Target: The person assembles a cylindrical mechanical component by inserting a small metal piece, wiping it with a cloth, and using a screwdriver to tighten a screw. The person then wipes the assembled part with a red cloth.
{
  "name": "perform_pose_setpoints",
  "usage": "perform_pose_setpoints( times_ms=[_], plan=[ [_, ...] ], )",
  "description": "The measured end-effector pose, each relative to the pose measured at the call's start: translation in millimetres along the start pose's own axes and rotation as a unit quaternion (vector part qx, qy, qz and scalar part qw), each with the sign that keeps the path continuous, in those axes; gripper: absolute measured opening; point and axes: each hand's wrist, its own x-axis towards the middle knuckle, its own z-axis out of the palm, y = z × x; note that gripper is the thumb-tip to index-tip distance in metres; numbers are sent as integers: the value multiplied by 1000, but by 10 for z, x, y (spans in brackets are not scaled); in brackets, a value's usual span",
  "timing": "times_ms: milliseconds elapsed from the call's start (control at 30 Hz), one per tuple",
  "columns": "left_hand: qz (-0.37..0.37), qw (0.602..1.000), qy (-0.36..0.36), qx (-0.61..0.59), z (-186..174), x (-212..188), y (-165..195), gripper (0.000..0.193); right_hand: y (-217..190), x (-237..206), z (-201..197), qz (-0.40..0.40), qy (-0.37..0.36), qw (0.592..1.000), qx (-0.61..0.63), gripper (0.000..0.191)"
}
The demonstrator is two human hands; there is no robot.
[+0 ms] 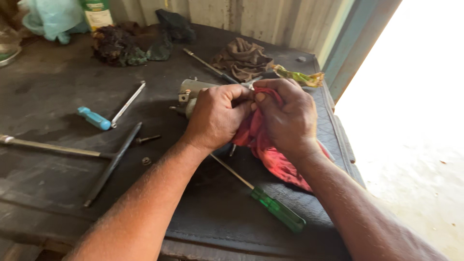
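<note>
My left hand and my right hand meet above the dark workbench, both closed on a red rag that hangs down between them. A small metal part pokes out of the rag at my fingertips; most of it is hidden. Just behind my left hand lies a grey cylindrical metal part with a bracket.
A green-handled screwdriver lies under my forearms. On the left are a T-handle wrench, a blue-handled tool, a bolt and a nut. Brown cloth, dark rags at back. Bench edge and bright floor at right.
</note>
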Motion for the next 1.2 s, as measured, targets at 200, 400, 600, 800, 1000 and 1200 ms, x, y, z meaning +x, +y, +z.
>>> perform_pose_setpoints(
  times_ms=[200,400,600,800,1000,1200],
  plan=[
    [128,987,3,101,-2,-47,-32,13,64,4,98,62,44,997,-18,12],
    [139,980,12,141,17,-99,8,18,50,-1,91,60,51,996,-32,12],
    [120,984,47,121,-10,-105,64,23,-56,-53,121,11,41,999,15,13],
    [7,988,60,139,-4,-47,22,36,-127,-128,133,-3,31,999,24,13],
    [27,993,73,83,33,-20,-72,36,-7,-65,89,41,48,977,204,18],
    [54,996,75,11,65,-24,-121,19,43,-46,24,21,0,986,168,20]
  ],
)
